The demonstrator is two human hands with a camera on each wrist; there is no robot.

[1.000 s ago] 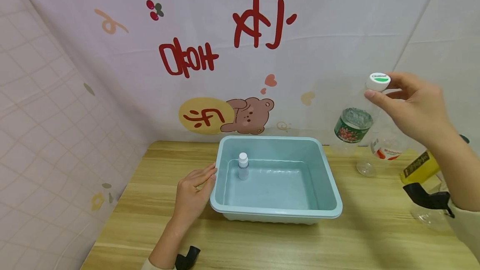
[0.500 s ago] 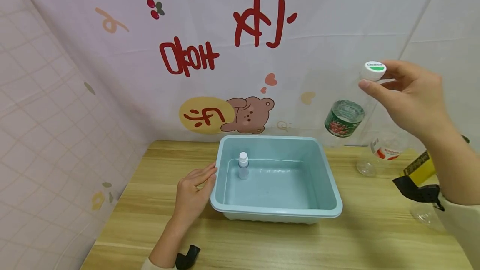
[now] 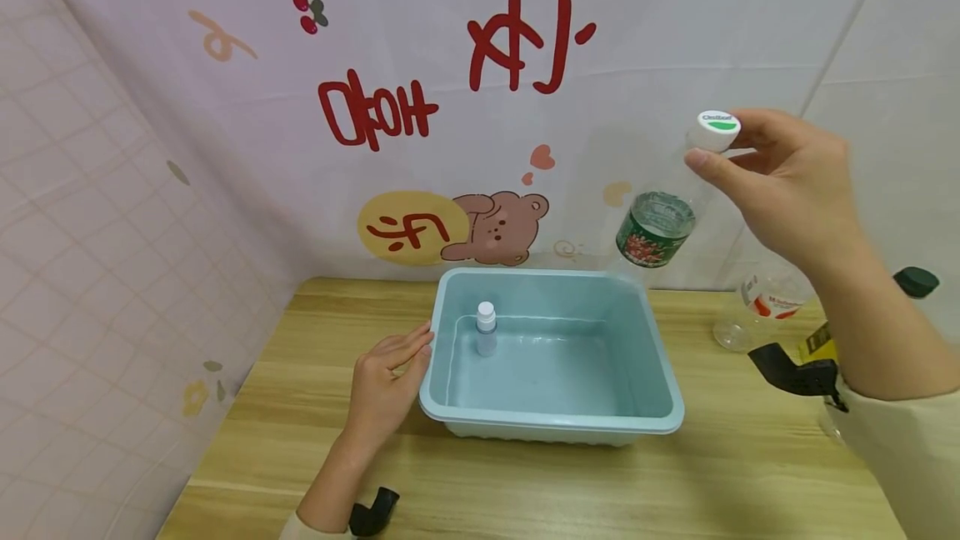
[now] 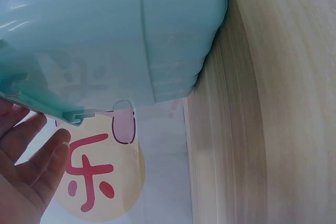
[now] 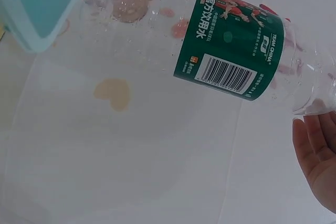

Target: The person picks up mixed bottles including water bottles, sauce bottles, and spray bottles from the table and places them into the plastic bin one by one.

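Observation:
My right hand (image 3: 787, 177) pinches a clear plastic bottle by its neck, just under the white cap (image 3: 718, 128). This water bottle (image 5: 231, 40), with its green label, hangs tilted in the air, its base over the back right corner of a light blue tub (image 3: 562, 423). In the right wrist view the bottle lies across the picture, with the fingertips at its neck. My left hand (image 3: 386, 386) touches the tub's left rim with its fingertips; the left wrist view shows these fingers (image 4: 39, 166) against the rim from outside. Inside the tub, a small white-capped bottle (image 3: 487, 332) stands upright at the left.
Right of the tub lies another clear bottle (image 3: 772, 302) with a red and white label. Beside it is a yellow bottle (image 3: 821, 346), partly behind my right forearm; a dark green cap (image 3: 916, 282) shows past the arm. A printed cloth (image 3: 675, 40) hangs behind the wooden table (image 3: 315, 332).
My right hand has carried the water bottle left and slightly up, from above the right side of the table towards the tub. The left hand has stayed at the rim.

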